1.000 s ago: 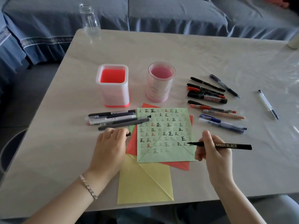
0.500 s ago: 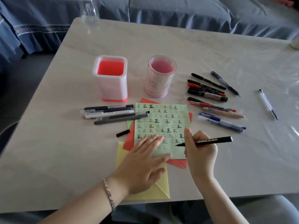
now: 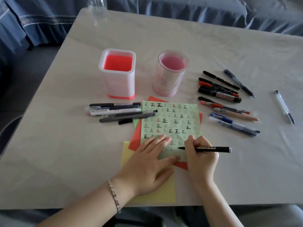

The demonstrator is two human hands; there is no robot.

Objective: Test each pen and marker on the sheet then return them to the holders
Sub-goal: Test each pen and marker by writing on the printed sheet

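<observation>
A green sheet (image 3: pixel 177 118) covered in small written marks lies on red and yellow paper near the table's front. My right hand (image 3: pixel 199 154) grips an uncapped black marker (image 3: pixel 213 149) labelled carbon black, its tip just over the sheet's lower rows. My left hand (image 3: pixel 147 163) lies flat on the sheet's lower left corner, fingers spread. The marker's black cap (image 3: pixel 125 121) lies left of the sheet. Behind stand a square white holder (image 3: pixel 118 74) with a red inside and a round pink holder (image 3: pixel 171 73), both holding no pens.
Several pens (image 3: pixel 114 112) lie left of the sheet, several pens and markers (image 3: pixel 219 93) to its right, and one clear pen (image 3: pixel 284 106) far right. A clear bottle (image 3: pixel 96 9) stands at the table's far left edge. A blue sofa is behind.
My left hand let go of the cap beside the left pens and moved right onto the sheet, pressing it flat. My right hand brought the marker's tip left over the sheet.
</observation>
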